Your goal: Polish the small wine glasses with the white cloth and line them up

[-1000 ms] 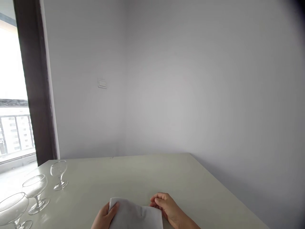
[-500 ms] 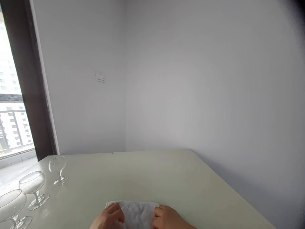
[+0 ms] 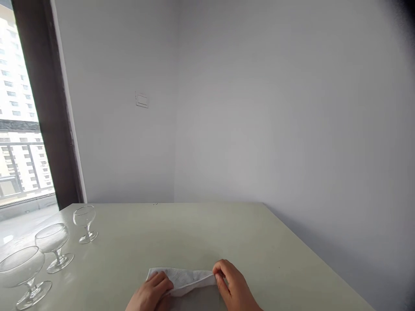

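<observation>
At the near edge of a pale table [image 3: 201, 229], a person's left hand [image 3: 152, 293] presses flat on a folded white cloth [image 3: 183, 278] while the right hand [image 3: 231, 287] pinches its right corner; the fabric looks light, limp and best gripped by corners, well apart from three fragile stemmed glasses [image 3: 53, 244].

Single view, head-worn camera. It faces forward toward a room corner, pitched only slightly down, so walls fill most of the frame. The table [image 3: 201, 229] occupies the lower third. Both hands [image 3: 152, 293] sit close, cut by the bottom edge. Window [image 3: 19, 129] at far left. No second view to compare.
</observation>
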The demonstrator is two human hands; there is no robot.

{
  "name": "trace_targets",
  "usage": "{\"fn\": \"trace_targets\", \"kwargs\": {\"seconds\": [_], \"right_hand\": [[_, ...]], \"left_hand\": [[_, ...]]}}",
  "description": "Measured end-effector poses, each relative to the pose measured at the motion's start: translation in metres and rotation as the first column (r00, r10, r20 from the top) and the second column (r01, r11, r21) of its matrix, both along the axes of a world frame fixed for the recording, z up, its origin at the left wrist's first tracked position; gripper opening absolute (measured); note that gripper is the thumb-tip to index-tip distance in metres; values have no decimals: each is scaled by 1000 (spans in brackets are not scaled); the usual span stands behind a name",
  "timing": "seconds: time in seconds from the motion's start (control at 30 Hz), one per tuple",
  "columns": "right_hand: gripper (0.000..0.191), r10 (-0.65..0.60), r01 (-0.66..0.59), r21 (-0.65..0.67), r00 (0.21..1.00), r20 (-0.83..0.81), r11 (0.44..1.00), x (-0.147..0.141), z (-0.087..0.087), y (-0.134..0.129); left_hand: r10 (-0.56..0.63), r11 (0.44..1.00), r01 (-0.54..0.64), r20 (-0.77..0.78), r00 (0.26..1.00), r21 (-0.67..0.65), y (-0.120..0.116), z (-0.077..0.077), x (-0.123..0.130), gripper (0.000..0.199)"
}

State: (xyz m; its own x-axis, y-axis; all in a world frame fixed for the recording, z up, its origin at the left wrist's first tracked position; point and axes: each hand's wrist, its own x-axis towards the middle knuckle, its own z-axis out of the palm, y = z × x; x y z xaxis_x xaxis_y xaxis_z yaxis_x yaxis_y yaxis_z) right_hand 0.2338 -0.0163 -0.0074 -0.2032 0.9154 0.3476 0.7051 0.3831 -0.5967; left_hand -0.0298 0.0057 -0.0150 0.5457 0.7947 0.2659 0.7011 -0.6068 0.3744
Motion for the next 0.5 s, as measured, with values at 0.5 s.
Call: {"fn": "trace_targets", "kwargs": {"seconds": [0.5], "right_hand": [[20,-136,190,72,876,-463,979,-11,-2,-6]], "left_hand": [[337,941,-327,263,904,-85,-6,0,-3,17]]}}
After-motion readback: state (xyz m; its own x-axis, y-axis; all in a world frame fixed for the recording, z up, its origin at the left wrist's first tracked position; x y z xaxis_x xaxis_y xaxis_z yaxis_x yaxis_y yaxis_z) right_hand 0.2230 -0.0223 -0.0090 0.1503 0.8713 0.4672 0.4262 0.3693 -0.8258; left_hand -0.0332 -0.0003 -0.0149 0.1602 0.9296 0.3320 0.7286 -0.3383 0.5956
